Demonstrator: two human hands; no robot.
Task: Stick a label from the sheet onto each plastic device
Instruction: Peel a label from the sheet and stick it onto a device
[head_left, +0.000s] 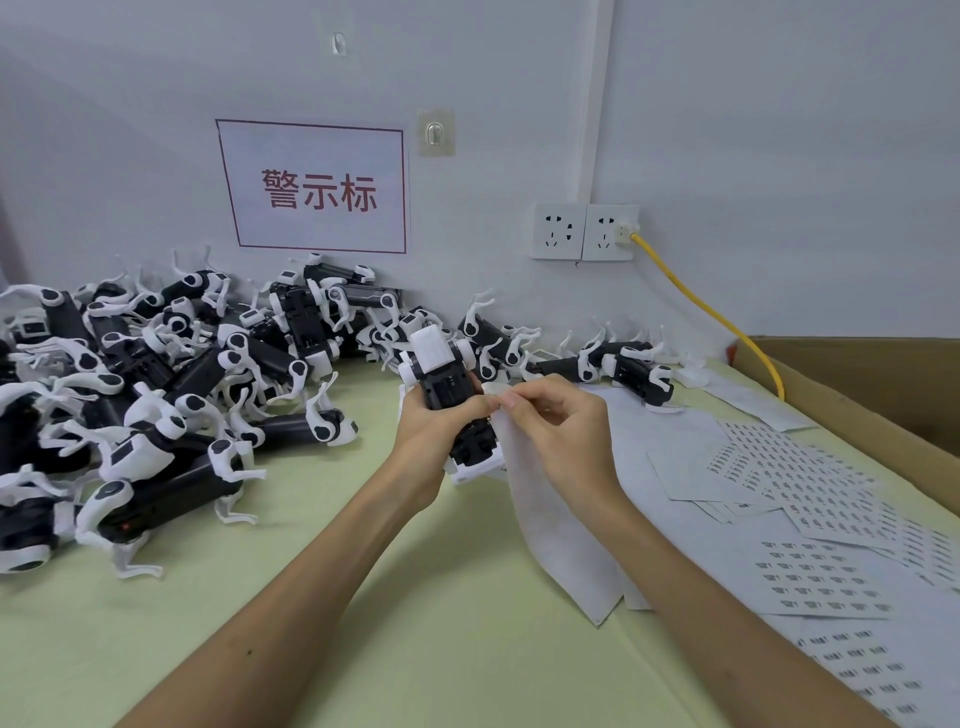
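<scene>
Device pile (156, 395) blocks left; label sheets (810, 519) right; table (363, 597) between bare.

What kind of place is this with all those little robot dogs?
Probably a small factory workbench: a pile of identical toy dogs, label sheets spread on the table, and a left hand holding one dog while the right hand pinches a sheet.

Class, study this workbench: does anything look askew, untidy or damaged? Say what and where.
The label sheets on the right lie overlapped at clashing angles, not squared in a stack. The plastic devices on the left sit in a tangled heap, white limbs interlocked. No damage or spill shows.
</scene>
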